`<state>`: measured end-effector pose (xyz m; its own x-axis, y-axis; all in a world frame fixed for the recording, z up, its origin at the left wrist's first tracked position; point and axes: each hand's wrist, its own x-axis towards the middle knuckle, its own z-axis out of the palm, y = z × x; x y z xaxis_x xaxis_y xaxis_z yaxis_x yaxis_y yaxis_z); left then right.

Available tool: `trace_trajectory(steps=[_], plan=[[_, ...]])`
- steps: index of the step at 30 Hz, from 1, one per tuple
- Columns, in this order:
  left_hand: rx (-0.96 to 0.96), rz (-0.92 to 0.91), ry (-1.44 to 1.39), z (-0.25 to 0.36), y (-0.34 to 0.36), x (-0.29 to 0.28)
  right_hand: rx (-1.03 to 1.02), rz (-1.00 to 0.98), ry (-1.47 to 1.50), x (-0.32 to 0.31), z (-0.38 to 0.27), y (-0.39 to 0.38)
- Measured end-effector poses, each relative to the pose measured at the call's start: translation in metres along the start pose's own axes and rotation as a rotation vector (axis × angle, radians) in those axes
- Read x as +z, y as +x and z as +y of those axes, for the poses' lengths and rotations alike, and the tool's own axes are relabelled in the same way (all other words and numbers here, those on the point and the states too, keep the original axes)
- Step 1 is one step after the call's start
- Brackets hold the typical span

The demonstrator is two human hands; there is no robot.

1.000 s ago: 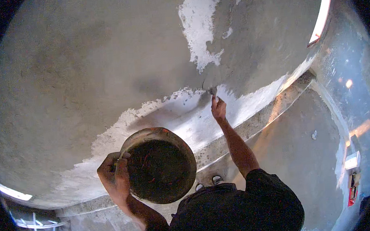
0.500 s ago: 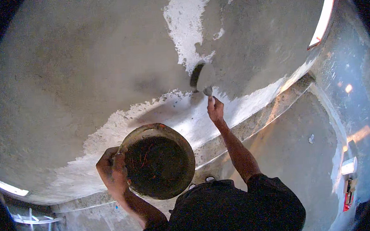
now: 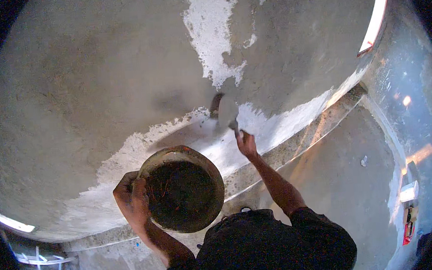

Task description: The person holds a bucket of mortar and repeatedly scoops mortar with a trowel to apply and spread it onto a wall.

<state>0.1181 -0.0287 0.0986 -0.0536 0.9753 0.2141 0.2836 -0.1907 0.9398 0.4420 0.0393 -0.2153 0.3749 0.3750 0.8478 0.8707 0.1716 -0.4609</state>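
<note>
My left hand (image 3: 132,195) grips the rim of a round, worn bowl (image 3: 218,187), with its dark inside tilted up toward me; what lies in it is too dark to make out. Ahead, my right hand (image 3: 246,144) is closed around the handle of a trowel (image 3: 228,112). The trowel's blade lies against or very near the wall (image 3: 114,82), where grey plaster meets a white bare strip. A dark shadow shows just left of the blade. White patches run up from the blade and along the wall's lower edge.
A concrete ledge (image 3: 296,152) follows the wall's foot, with the grey floor (image 3: 332,177) below it. To the right stand a white container (image 3: 409,191) and a red item (image 3: 408,233). Pale metal bars (image 3: 45,260) are at lower left, and a bright opening (image 3: 374,16) at upper right.
My right hand and the trowel have moved down and slightly left along the wall. A grey smear now covers more white below the strip. The bowl has barely shifted.
</note>
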Motion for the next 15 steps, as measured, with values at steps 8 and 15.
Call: trace_trajectory(steps=[8, 15], plan=[[0.142, 0.059, 0.009, -0.02, 0.003, 0.006, -0.052, -0.252, -0.261, 0.063, -0.018, -0.014], [0.069, -0.014, 0.039, -0.017, 0.004, -0.007, 0.081, -0.859, -0.108, -0.006, -0.05, -0.076]])
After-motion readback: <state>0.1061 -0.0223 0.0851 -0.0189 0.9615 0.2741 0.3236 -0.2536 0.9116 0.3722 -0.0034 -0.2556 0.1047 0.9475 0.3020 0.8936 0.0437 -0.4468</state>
